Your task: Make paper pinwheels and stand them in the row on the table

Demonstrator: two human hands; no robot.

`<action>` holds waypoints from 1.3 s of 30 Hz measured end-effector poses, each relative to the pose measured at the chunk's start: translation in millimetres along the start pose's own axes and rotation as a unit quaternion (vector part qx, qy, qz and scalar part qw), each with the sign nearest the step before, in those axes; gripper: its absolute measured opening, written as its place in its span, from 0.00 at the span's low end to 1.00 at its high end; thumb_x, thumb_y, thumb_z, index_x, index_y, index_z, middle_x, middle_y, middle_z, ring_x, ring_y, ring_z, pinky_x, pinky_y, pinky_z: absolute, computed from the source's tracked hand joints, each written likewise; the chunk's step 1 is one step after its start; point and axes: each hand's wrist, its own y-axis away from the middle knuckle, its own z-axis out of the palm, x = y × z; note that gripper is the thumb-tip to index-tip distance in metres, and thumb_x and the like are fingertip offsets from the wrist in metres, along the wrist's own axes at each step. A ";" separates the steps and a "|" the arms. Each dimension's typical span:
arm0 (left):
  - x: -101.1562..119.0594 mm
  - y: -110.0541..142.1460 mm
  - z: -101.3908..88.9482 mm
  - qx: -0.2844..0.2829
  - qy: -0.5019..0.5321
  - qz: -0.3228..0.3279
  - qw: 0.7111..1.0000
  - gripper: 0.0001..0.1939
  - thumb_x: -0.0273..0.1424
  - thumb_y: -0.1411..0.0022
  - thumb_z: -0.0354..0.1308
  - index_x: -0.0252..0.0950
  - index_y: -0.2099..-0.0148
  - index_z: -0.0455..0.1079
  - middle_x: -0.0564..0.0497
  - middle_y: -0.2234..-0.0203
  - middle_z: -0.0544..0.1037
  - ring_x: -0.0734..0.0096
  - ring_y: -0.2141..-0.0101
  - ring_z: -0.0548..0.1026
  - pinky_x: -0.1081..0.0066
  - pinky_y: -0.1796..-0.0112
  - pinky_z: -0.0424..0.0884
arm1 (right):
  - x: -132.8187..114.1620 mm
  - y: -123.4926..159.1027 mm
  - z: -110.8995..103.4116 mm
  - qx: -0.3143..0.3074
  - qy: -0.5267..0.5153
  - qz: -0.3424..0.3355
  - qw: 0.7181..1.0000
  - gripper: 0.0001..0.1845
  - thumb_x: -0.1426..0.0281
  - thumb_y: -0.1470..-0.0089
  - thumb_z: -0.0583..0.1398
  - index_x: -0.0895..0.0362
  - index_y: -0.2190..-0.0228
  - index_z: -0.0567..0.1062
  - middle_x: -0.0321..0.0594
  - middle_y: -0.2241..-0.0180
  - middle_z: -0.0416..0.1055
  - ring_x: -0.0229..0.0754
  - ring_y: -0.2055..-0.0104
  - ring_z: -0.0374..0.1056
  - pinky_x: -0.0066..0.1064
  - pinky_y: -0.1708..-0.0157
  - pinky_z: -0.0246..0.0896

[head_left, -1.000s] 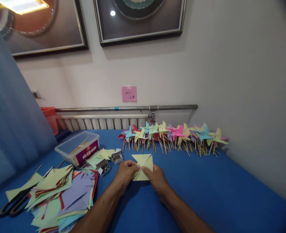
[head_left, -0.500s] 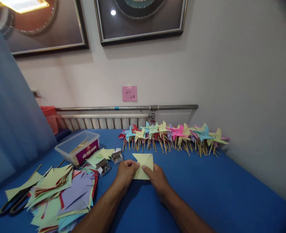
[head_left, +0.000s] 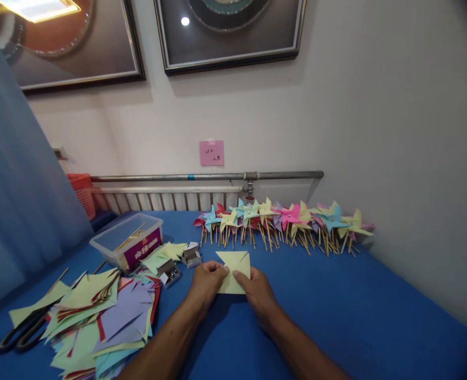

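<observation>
A pale yellow-green paper square (head_left: 235, 264) with diagonal cuts lies on the blue table (head_left: 336, 306) in front of me. My left hand (head_left: 205, 282) pinches its middle from the left, fingers closed on the paper. My right hand (head_left: 257, 290) pinches the same middle spot from the right. The near part of the paper is hidden under both hands.
A row of finished paper pinwheels (head_left: 281, 219) on sticks lies along the back wall. Left of my hands sit small boxes of pins (head_left: 170, 272), a clear plastic box of sticks (head_left: 128, 240), a heap of coloured cut papers (head_left: 99, 316) and black scissors (head_left: 21, 332).
</observation>
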 end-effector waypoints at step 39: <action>-8.1 -4.7 1.6 -0.032 -0.048 0.007 0.998 0.12 0.27 0.56 0.64 0.36 0.81 0.63 0.58 0.88 0.66 0.79 0.84 0.60 0.76 0.80 0.54 | -5.5 5.9 2.5 -0.002 -0.072 0.000 0.997 0.23 0.56 0.63 0.72 0.55 0.68 0.74 0.30 0.79 0.71 0.38 0.77 0.64 0.29 0.74 0.59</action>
